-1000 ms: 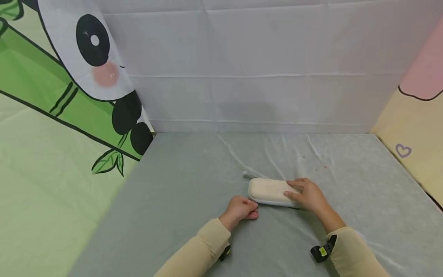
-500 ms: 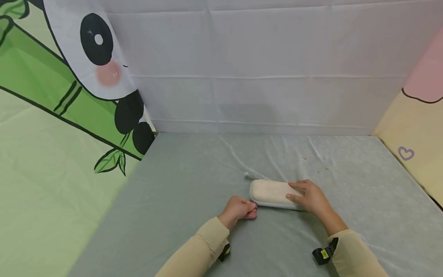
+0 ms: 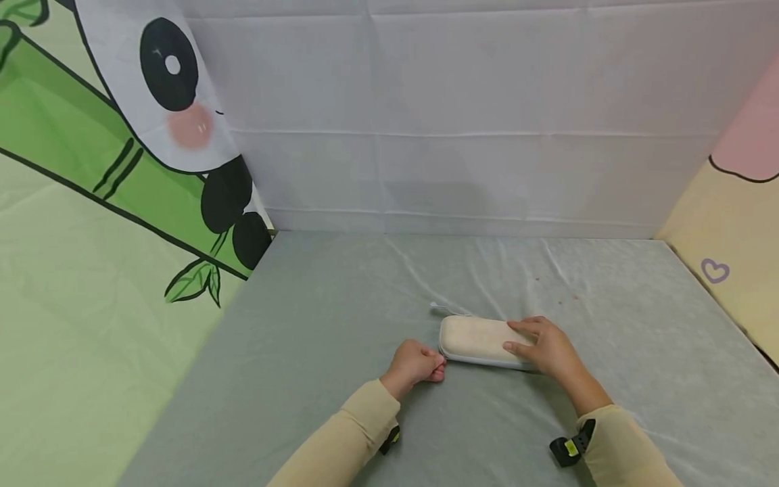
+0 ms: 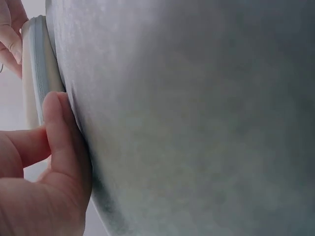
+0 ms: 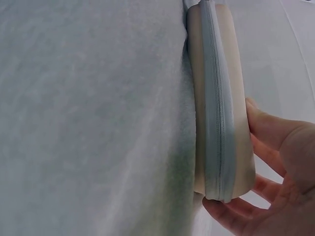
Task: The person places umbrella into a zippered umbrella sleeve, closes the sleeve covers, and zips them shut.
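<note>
A cream pencil case (image 3: pixel 477 338) with a grey zipper (image 5: pixel 219 108) lies flat on the cloth-covered table, its zipped side facing the person. My right hand (image 3: pixel 546 346) grips the case's right end, thumb and fingers spread over its top and around the end. At the front left corner, my left hand (image 3: pixel 416 365) is curled, thumb against forefinger, pinching right at the zipper's edge. The zipper pull is hidden in that pinch. In the left wrist view, the fingertips (image 4: pixel 53 105) overlap the lower end of the case. A thin pale strap (image 3: pixel 447 310) trails from its back left.
Grey cloth (image 3: pixel 341 291) covers the table, with a few creases and small reddish specks. A white sheet (image 3: pixel 456 122) hangs behind it. Printed panels stand at the sides, a panda and bamboo (image 3: pixel 170 88) left, pink and yellow (image 3: pixel 742 203) right.
My left hand has drawn slightly left and away from the case's corner. My right hand keeps its grip, and the case stays in place while the head view shifts a little.
</note>
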